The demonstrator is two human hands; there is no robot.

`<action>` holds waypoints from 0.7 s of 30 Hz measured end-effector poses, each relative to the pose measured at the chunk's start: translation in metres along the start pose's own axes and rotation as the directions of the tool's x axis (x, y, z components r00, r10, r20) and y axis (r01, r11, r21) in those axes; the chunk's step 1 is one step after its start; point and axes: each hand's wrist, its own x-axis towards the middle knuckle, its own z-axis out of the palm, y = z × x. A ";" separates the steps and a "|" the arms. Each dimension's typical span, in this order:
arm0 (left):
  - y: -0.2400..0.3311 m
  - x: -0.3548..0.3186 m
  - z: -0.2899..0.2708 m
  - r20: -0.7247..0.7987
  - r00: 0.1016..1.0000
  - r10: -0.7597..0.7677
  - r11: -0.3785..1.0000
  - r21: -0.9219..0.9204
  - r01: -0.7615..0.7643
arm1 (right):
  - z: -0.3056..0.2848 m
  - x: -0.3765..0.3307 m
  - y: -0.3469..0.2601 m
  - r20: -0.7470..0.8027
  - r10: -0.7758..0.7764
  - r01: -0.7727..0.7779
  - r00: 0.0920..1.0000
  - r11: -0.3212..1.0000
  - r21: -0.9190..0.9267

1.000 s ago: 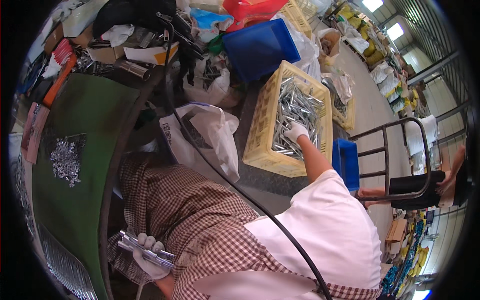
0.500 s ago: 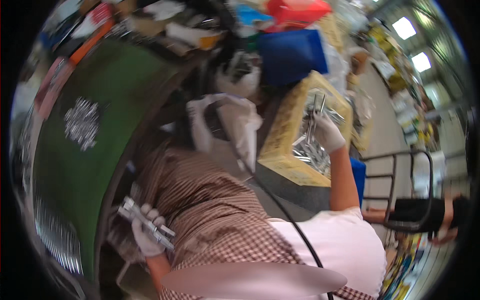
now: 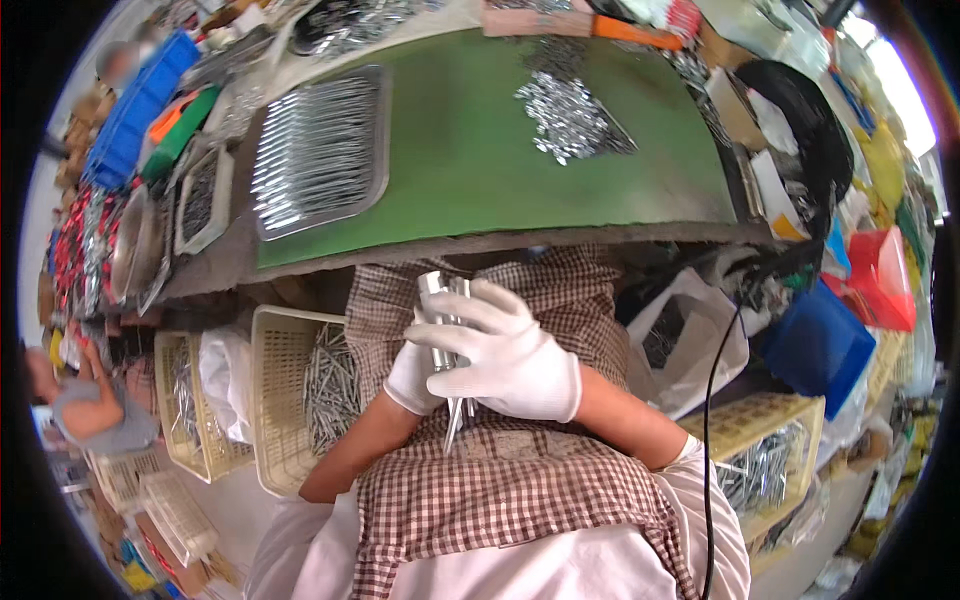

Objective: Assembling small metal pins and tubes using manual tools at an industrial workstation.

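Note:
Above my lap, my two white-gloved hands are together around a small bundle of shiny metal rods (image 3: 437, 305) with thick cylindrical ends. Thinner tips of the bundle stick out below, over the brown checked apron. My left hand (image 3: 405, 378) is closed on the bundle from behind, its fingers mostly covered. Across the front lie the bent fingers of my right hand (image 3: 500, 350), closed over the same rods. On the green work surface (image 3: 440, 160) ahead, a metal tray (image 3: 375, 160) holds rows of similar slender rods, and a pile of small shiny parts (image 3: 565, 115) lies to its right.
A cream basket of metal rods (image 3: 262, 400) stands left of my lap; another yellowish basket (image 3: 740, 415) is at right. Beside that are a white bag (image 3: 715, 345) and a blue bin (image 3: 815, 340). A black cable (image 3: 708, 450) hangs at right. Another person (image 3: 95, 405) sits far left.
My view has swung back to the bench. My right hand has left the right-hand basket with rods and come to my lap, joining my left hand and its rods.

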 end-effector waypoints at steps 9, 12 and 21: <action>-0.013 -0.033 -0.013 -0.057 0.976 0.212 0.852 0.499 -0.156 | -0.006 -0.008 0.011 0.048 -0.029 0.005 0.998 0.902 0.431; -0.010 -0.040 0.007 -0.190 0.978 0.088 0.980 0.190 -0.051 | -0.065 -0.007 -0.003 0.084 -0.085 0.029 0.993 0.853 0.522; 0.005 -0.003 -0.001 0.050 0.996 -0.072 0.986 0.156 0.064 | -0.217 -0.063 -0.014 -0.040 -0.711 0.453 0.702 0.403 0.795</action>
